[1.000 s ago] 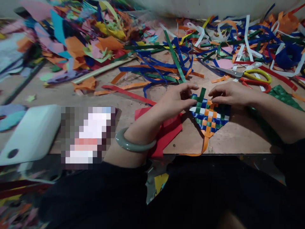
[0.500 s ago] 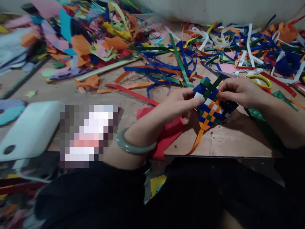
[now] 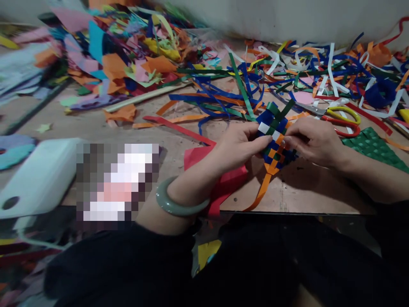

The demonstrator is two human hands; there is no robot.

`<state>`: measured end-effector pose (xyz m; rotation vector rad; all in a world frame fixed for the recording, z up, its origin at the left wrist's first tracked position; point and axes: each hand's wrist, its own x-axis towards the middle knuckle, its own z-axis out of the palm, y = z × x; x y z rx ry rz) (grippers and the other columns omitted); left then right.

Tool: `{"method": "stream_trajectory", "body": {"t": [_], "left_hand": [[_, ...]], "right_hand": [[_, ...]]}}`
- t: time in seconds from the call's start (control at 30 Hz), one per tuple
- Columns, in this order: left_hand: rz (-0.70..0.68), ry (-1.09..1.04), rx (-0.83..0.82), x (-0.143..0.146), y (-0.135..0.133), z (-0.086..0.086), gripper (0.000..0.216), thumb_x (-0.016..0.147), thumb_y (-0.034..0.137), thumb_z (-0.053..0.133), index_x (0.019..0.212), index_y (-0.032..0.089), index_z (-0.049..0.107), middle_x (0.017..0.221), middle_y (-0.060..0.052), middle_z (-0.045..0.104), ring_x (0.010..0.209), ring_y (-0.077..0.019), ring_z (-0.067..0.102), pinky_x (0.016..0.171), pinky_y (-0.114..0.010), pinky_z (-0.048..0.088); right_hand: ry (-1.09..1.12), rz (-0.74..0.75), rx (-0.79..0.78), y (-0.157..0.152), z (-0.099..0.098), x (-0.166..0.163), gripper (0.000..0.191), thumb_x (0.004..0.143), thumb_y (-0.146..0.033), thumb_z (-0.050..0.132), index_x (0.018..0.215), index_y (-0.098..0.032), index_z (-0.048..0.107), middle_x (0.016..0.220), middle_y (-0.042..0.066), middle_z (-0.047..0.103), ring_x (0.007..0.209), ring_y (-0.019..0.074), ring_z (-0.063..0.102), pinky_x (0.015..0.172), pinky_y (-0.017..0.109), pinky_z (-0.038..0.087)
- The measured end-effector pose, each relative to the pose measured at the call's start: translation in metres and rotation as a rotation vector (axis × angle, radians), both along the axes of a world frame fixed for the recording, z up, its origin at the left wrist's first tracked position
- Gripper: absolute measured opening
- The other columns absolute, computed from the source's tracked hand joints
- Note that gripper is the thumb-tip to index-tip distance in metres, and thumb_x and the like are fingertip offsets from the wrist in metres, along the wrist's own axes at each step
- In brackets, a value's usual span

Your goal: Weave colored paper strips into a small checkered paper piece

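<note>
Between my hands is a small woven piece (image 3: 272, 154) of blue, green, orange and white strips, with an orange tail hanging from its lower tip. My left hand (image 3: 243, 143) pinches its left edge, thumb on top and fingers behind. On the right side my right hand (image 3: 315, 140) grips the weave with thumb and forefinger; its other fingers are curled. Red paper (image 3: 230, 177) lies under my left wrist. Scissors (image 3: 341, 116) with yellow and red handles rest beyond my right hand, and a green woven piece (image 3: 373, 147) lies beside my right forearm.
Loose coloured strips (image 3: 223, 96) tangle across the back of the table (image 3: 306, 192). Paper scraps (image 3: 115, 70) pile up at the back left. A white device (image 3: 41, 175) with a cord and a blurred-out object (image 3: 118, 183) lie at the left front edge.
My right hand has moved left and slightly down over the weave, covering more of its right side. More of the scissors and the green woven piece now shows. My left hand keeps its hold.
</note>
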<state>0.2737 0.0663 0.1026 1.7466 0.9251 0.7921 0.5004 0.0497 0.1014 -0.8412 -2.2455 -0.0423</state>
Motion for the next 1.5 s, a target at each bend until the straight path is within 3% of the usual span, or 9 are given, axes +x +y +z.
{"method": "stream_trajectory", "body": {"t": [0.1,0.17,0.33,0.5,0.8,1.03,1.27,1.4,1.5], "left_hand": [[-0.019,-0.006,-0.056,0.003,-0.002,-0.002,0.017,0.081,0.033,0.064,0.076,0.017,0.066,0.065,0.002,0.061,0.057,-0.0113,0.056,0.053,-0.023,0.047],[-0.046,0.023,-0.086,0.006,-0.005,-0.003,0.014,0.082,0.031,0.063,0.077,0.018,0.064,0.061,0.003,0.059,0.054,-0.0105,0.054,0.050,-0.022,0.045],[-0.165,0.096,-0.145,0.012,-0.011,-0.003,0.014,0.083,0.029,0.059,0.074,0.018,0.061,0.057,0.005,0.056,0.049,-0.0094,0.050,0.046,-0.020,0.039],[-0.231,0.074,-0.142,0.012,-0.010,-0.004,0.017,0.083,0.033,0.059,0.076,0.018,0.063,0.066,0.002,0.062,0.056,-0.0108,0.054,0.049,-0.021,0.042],[-0.242,0.066,-0.107,0.012,-0.011,-0.002,0.014,0.081,0.030,0.057,0.077,0.018,0.064,0.067,0.003,0.061,0.061,-0.0111,0.054,0.053,-0.020,0.041],[-0.247,0.094,-0.138,0.012,-0.009,-0.004,0.020,0.081,0.035,0.057,0.079,0.017,0.065,0.072,0.001,0.063,0.062,-0.0119,0.055,0.054,-0.022,0.042],[-0.230,0.064,-0.152,0.012,-0.012,0.001,0.017,0.083,0.032,0.056,0.072,0.020,0.060,0.058,0.004,0.053,0.054,-0.0112,0.050,0.049,-0.022,0.037],[-0.220,0.070,-0.149,0.011,-0.012,0.001,0.018,0.085,0.031,0.057,0.071,0.020,0.059,0.054,0.005,0.052,0.050,-0.0108,0.050,0.046,-0.022,0.036],[-0.208,0.050,-0.184,0.011,-0.013,0.001,0.017,0.086,0.032,0.059,0.076,0.019,0.063,0.057,0.004,0.057,0.049,-0.0102,0.052,0.045,-0.021,0.038]], "right_hand": [[-0.012,-0.038,0.221,0.001,0.001,0.004,0.012,0.099,-0.021,0.058,0.105,-0.023,0.068,0.102,0.005,0.077,0.092,0.0200,0.071,0.081,0.036,0.057],[-0.083,-0.033,0.306,0.002,0.005,0.007,0.027,0.098,-0.020,0.059,0.123,-0.028,0.065,0.120,0.006,0.075,0.109,0.0231,0.069,0.093,0.042,0.057],[-0.277,-0.105,0.082,0.004,0.007,0.007,0.034,0.100,-0.023,0.053,0.129,-0.034,0.067,0.136,0.007,0.067,0.133,0.0307,0.057,0.108,0.058,0.051],[-0.325,-0.128,-0.046,0.003,0.012,0.004,0.034,0.105,-0.029,0.042,0.119,-0.032,0.073,0.139,0.008,0.067,0.132,0.0295,0.059,0.111,0.054,0.049],[-0.363,-0.082,-0.133,0.005,0.018,0.006,0.035,0.105,-0.029,0.041,0.117,-0.030,0.073,0.151,0.007,0.062,0.134,0.0311,0.059,0.110,0.053,0.048],[-0.374,0.030,-0.070,0.010,0.014,0.012,0.035,0.106,-0.026,0.038,0.114,-0.028,0.072,0.145,0.008,0.065,0.134,0.0296,0.059,0.106,0.051,0.048],[-0.375,0.003,-0.149,0.009,0.017,0.011,0.035,0.104,-0.025,0.038,0.110,-0.030,0.072,0.143,0.006,0.066,0.133,0.0278,0.060,0.105,0.049,0.050],[-0.270,0.051,-0.203,0.009,0.020,0.011,0.031,0.102,-0.030,0.045,0.119,-0.027,0.071,0.144,0.010,0.066,0.132,0.0289,0.062,0.105,0.051,0.052],[-0.103,-0.052,-0.355,0.008,0.023,0.012,0.034,0.101,-0.035,0.050,0.130,-0.028,0.067,0.134,0.009,0.070,0.122,0.0274,0.066,0.101,0.048,0.055]]}}
